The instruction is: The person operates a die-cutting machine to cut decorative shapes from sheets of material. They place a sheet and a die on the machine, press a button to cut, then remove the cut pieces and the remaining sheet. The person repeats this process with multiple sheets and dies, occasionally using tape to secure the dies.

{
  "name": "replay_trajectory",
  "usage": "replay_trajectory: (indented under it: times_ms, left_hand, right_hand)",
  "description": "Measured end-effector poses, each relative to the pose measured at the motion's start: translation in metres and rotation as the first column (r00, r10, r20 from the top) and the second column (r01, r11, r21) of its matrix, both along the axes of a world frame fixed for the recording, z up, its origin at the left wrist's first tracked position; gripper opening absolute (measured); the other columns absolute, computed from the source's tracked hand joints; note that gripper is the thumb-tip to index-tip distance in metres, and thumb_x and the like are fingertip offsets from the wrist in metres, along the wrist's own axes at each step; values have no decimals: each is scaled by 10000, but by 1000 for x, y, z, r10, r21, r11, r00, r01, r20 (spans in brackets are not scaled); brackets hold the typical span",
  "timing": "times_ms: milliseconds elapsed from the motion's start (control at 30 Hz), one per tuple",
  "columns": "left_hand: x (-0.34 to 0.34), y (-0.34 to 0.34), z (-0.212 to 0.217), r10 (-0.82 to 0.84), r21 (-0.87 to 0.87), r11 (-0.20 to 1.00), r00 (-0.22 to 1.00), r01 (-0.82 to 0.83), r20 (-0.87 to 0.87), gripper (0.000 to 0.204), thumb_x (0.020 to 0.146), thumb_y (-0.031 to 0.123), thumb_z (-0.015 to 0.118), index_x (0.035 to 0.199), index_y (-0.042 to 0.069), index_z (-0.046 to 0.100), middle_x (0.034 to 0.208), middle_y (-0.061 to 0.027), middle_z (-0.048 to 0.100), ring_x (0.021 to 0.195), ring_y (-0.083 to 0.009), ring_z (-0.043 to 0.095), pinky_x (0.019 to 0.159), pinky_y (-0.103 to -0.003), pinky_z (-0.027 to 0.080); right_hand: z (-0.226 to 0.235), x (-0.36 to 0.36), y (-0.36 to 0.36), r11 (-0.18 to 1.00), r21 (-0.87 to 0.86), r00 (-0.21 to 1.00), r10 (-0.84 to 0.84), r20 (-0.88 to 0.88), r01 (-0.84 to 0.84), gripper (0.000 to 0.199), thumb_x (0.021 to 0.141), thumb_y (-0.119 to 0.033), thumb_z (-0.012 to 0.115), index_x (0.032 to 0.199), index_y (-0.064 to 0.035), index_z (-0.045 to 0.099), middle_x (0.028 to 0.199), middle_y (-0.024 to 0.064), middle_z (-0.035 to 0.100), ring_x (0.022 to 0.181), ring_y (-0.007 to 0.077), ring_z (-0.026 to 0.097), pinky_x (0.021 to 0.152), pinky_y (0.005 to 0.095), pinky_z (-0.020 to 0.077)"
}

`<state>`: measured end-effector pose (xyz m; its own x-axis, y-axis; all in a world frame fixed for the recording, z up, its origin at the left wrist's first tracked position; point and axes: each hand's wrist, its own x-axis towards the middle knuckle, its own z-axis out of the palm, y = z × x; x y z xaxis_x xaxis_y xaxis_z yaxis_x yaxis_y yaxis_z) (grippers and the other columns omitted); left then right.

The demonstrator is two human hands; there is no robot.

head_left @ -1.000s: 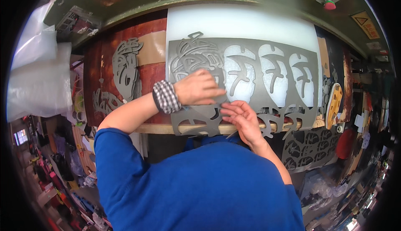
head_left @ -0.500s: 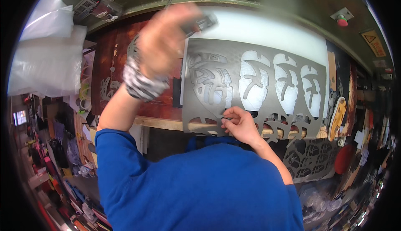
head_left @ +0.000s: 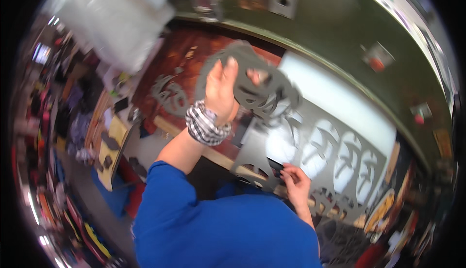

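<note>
My left hand, with a checked band at the wrist, is raised over the red-brown surface, blurred. Its thumb and a finger point up against a dark grey flat cut-out piece with rounded edges and curved openings; the hand appears to grip it. A skin-coloured patch shows through one opening. My right hand has its fingers pinched at the near edge of a grey sheet. That sheet has rows of leaf-shaped cut-outs with curved bars, and lies partly over a white board.
Smaller grey cut-outs lie on the red-brown table at left. A green machine beam with a red button spans the far side. Clear plastic sheeting hangs at upper left. A yellow cut-out piece stands at right.
The view has turned, so the bench now slants down to the right. My left hand has come down from the beam; the dark metallic thing at it is gone from view, and a grey cut-out piece is there.
</note>
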<state>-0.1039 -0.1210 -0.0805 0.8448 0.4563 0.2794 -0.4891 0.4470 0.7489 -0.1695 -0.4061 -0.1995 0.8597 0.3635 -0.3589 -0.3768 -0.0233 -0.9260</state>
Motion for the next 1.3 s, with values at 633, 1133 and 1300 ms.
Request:
replay_trajectory:
  times_ms: [633, 1133, 1300]
  left_hand:
    - [-135, 199, -131, 278, 922, -386, 957, 32, 84, 631, 670, 42, 700, 1277, 15, 531, 927, -101, 579, 890, -288, 577, 886, -427, 436]
    - [-139, -63, -154, 348, 889, 411, 867, 201, -357, 456, 840, 63, 651, 1277, -9, 541, 1119, -223, 603, 1016, -374, 593, 895, -407, 477]
    - [-115, -94, -163, 346, 696, 718, 870, -4, -351, 470, 961, 6, 483, 1419, -34, 388, 1067, -100, 640, 881, -111, 599, 767, -238, 486]
  right_hand:
    - [18, 48, -82, 988, -149, 998, -42, 53, 49, 139, 937, -51, 590, 1043, 38, 598, 993, 149, 685, 805, 168, 663, 713, 272, 553]
    - [-75, 34, -325, 257, -651, 690, -416, 593, 715, 555, 876, -199, 686, 1319, 57, 470, 1149, 211, 626, 1039, 289, 615, 943, 378, 457]
    - [-69, -28, -335, 536, -194, 566, -721, 400, 821, 401, 891, -142, 691, 1228, 39, 572, 788, 10, 659, 735, 66, 557, 701, 208, 434]
